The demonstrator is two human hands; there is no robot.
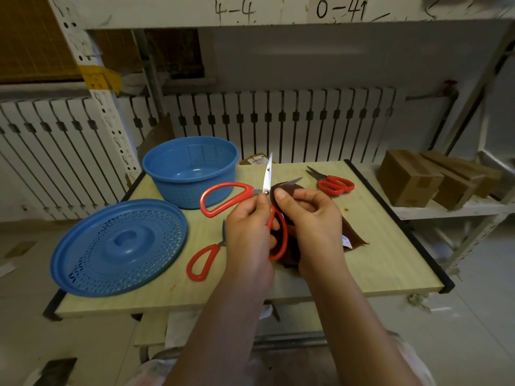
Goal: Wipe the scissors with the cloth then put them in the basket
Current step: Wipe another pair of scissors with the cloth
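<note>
Three scissors (pixel 267 179), one basket (pixel 192 171), one lid (pixel 119 246), one cloth (pixel 354 235).

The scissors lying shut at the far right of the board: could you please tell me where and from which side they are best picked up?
Probably by the red handle loops of the far-right scissors. The loops point right and toward you, the blades taper away to the far left, and the wooden board is bare on the near right, so come from there and pinch across both loops.
</note>
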